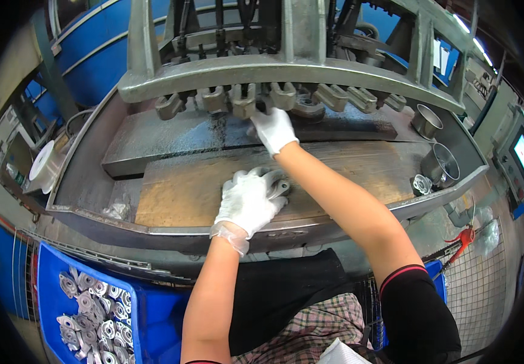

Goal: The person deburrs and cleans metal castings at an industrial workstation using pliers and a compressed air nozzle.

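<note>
My left hand (246, 201), in a white glove with a clear cuff at the wrist, is closed round a small grey metal casting (280, 187) low over the wooden board (183, 188). A rounded end with a hole sticks out past the fingers. My right hand (275, 129), gloved too, reaches forward to the row of U-shaped metal clamps (243, 100) under the machine's crossbeam (347, 74). Its fingertips are beside one clamp and partly hidden, so what they hold, if anything, does not show. Right of them, a dark round metal fixture (308, 109) sits on the steel bed (171, 141).
Two metal cups (440, 165) stand at the tray's right end, beside a loose casting (421, 184). A blue bin (48, 285) at lower left holds many castings (95, 312). A white round container (45, 165) stands left; a red-handled tool (465, 238) lies right.
</note>
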Demonstrator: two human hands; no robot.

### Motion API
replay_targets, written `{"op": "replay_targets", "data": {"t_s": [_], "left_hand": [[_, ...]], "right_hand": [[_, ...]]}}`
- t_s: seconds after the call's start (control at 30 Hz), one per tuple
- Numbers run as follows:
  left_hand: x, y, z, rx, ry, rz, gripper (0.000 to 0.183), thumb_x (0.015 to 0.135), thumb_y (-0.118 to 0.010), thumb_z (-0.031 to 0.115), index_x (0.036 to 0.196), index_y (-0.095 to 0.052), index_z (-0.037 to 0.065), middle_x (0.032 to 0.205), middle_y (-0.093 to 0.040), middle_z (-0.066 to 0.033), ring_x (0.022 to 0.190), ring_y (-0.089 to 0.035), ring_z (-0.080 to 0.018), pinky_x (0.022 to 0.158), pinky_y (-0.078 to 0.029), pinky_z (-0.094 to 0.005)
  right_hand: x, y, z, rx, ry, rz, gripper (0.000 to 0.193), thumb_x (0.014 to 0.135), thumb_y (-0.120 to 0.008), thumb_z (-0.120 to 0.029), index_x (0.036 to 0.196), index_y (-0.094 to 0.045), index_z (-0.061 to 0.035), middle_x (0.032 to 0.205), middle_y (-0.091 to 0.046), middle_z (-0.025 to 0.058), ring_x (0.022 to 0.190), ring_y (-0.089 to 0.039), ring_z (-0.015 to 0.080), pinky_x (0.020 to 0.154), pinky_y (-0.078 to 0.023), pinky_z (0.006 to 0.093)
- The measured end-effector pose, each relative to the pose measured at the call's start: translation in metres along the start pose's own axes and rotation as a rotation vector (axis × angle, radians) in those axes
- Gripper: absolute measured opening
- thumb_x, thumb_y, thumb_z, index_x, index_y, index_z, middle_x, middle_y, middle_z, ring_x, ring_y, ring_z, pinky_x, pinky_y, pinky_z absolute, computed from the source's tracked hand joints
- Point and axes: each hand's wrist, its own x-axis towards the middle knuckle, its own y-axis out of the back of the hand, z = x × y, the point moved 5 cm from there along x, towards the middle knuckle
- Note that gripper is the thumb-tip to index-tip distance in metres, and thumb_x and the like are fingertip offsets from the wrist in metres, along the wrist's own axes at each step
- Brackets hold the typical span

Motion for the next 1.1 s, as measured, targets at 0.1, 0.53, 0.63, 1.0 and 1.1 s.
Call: {"op": "replay_targets", "data": {"t_s": [0.1,0.53,0.63,1.0,1.1], "left_hand": [[0.005,-0.001,0.008,-0.035,-0.026,-0.032,0.049,0.076,-0.071,0.037,0.117,-0.066,0.011,0.116,-0.064,-0.0146,0.106,-0.059,-0.0389,0.093,-0.046,-0.0478],[0.007,0.023,0.025,-0.106,-0.035,0.093,0.053,0.07,-0.078,0.018,0.116,-0.064,-0.003,0.106,-0.067,-0.019,0.099,-0.065,-0.0306,0.088,-0.05,-0.037],[0.008,0.057,0.045,-0.238,-0.161,0.206,0.051,0.072,-0.072,0.009,0.12,-0.059,-0.007,0.096,-0.068,-0.0148,0.092,-0.065,-0.0219,0.084,-0.05,-0.0313],[0.029,-0.019,0.066,0.089,-0.144,-0.076,0.046,0.081,-0.068,0.031,0.123,-0.063,0.013,0.118,-0.064,-0.0183,0.111,-0.06,-0.036,0.097,-0.047,-0.0446],[0.04,-0.016,0.066,0.047,-0.067,-0.312,0.049,0.077,-0.072,0.033,0.12,-0.065,0.01,0.113,-0.066,-0.0173,0.104,-0.064,-0.0352,0.092,-0.05,-0.0424]], "right_hand": [[-0.02,0.07,0.009,-0.056,0.039,0.055,0.038,0.089,-0.063,-0.03,0.109,-0.063,0.0026,0.084,-0.068,0.0164,0.069,-0.066,0.0229,0.064,-0.05,0.0337],[-0.199,0.414,0.003,-0.577,0.386,0.722,0.022,0.087,-0.064,-0.002,0.109,-0.067,-0.0045,0.105,-0.07,0.0085,0.095,-0.065,0.0155,0.086,-0.049,0.0272],[-0.206,0.462,0.032,-0.654,0.257,0.748,0.02,0.089,-0.063,-0.006,0.108,-0.067,-0.0036,0.103,-0.069,0.0095,0.095,-0.065,0.0167,0.086,-0.049,0.028],[-0.253,0.503,0.058,-0.72,-0.002,0.711,0.035,0.098,-0.056,-0.024,0.127,-0.058,-0.0036,0.121,-0.064,0.0133,0.114,-0.059,0.0216,0.099,-0.042,0.0317],[-0.266,0.491,0.037,-0.643,0.019,0.697,0.032,0.099,-0.055,-0.021,0.127,-0.058,-0.0046,0.122,-0.064,0.0096,0.114,-0.057,0.0162,0.099,-0.042,0.0297]]}}
